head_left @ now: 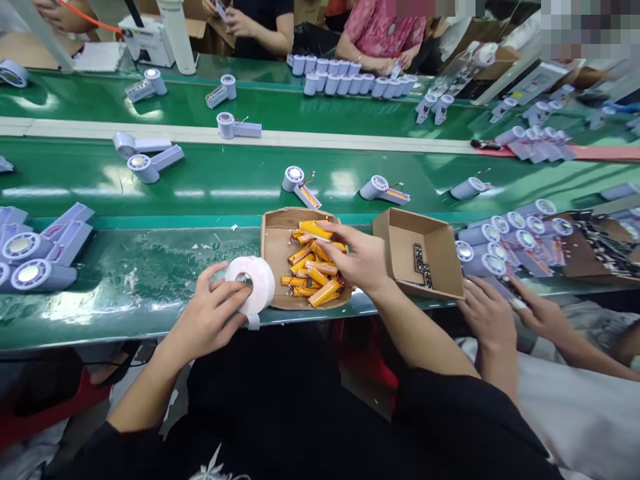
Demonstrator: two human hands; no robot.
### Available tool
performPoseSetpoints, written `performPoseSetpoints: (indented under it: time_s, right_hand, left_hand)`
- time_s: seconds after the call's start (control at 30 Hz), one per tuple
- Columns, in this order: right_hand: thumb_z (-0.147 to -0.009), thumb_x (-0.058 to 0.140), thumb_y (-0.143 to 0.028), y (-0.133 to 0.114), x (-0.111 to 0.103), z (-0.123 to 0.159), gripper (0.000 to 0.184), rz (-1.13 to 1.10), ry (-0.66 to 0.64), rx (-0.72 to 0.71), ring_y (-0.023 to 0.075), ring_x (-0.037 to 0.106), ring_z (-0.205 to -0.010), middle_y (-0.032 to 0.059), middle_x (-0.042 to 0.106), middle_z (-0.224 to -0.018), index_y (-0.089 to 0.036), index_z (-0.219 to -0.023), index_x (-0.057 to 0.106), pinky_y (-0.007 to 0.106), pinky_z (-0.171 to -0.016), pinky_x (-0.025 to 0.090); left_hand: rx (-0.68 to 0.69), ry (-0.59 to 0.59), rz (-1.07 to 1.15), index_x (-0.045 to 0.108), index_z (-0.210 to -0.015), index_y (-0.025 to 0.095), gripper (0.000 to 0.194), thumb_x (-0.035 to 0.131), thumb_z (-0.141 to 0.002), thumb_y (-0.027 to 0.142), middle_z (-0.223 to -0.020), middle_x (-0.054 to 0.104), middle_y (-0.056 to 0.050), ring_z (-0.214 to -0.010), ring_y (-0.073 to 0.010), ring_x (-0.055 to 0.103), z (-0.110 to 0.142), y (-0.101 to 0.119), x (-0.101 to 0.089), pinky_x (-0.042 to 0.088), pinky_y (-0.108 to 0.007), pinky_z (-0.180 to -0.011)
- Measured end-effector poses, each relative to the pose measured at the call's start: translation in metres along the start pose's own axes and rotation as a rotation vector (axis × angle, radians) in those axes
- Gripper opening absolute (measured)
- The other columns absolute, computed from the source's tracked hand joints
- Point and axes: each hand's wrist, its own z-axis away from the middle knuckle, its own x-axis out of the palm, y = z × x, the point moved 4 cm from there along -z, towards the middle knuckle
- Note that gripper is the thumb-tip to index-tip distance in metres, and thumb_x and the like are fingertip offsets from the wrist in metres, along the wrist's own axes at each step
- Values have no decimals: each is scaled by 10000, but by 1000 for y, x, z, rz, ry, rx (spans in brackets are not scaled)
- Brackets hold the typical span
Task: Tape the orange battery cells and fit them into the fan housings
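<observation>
My left hand [213,313] grips a roll of white tape [263,283] near the bench edge, with fingertips in its core and thumb along the rim. A short loose end of tape hangs from the bottom of the roll. My right hand [360,257] reaches into a shallow cardboard box [274,233], its fingers closed on an orange-wrapped cylindrical battery [315,229] at the top of the pile. Several more orange batteries [320,273] lie loosely heaped beneath that hand.
A second cardboard box [393,250] holds black circuit boards [423,267]. Lilac fan housings [227,125] lie along the green conveyor [210,173], with clusters at left and right. A co-worker's hands [493,313] work close on the right. Other people sit across the line.
</observation>
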Motion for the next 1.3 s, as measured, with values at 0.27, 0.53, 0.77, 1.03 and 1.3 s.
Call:
performPoseSetpoints:
  time_s: [0.27, 0.53, 0.77, 1.03, 1.3]
  right_hand:
    - [-930, 869, -285, -18, -3, 20, 217, -354, 79, -133, 288, 831, -1178, 85, 859, -1246, -280, -1114, 755, 455, -991, 730]
    - [-909, 818, -63, -41, 5, 39, 493, -229, -142, -570, 306, 810, -1199, 39, 822, -1334, -363, -1300, 796, 475, -1033, 719]
    - [-945, 799, -71, -54, 11, 41, 530, -235, -347, -647, 292, 734, -1358, 30, 821, -1360, -372, -1379, 761, 480, -1108, 675]
    - [-988, 803, -484, -31, 34, 42, 716, -590, -513, 226, 293, 740, -1367, 159, 658, -1605, -279, -1631, 564, 434, -1095, 671]
    - [-827, 961, -364, -50, 27, -4, 654, -506, -652, 352, 254, 847, -1003, 8, 878, -1040, -226, -1437, 770, 404, -948, 732]
  left_hand:
    - [-5, -31, 81, 658, -1381, 231, 493, 681, -913, 79, -1123, 785, -92, -1221, -349, 667, -2, 7, 1, 497, -676, -1192]
    - [24, -49, 117, 689, -1395, 197, 485, 695, -917, 114, -1146, 792, -114, -1361, -373, 563, -6, 19, -2, 566, -548, -1112]
    - [18, -67, 93, 695, -1469, 242, 573, 691, -914, 100, -1173, 805, -89, -1328, -347, 598, -6, 18, -2, 550, -531, -1159]
    - [52, -75, -145, 629, -1568, 351, 704, 681, -948, 22, -1275, 814, 6, -1210, -211, 694, 3, 9, -12, 554, -408, -1249]
    - [254, -82, -374, 628, -1552, 304, 575, 608, -1039, 46, -1273, 797, 16, -1050, -180, 677, -18, 13, -29, 575, -424, -1217]
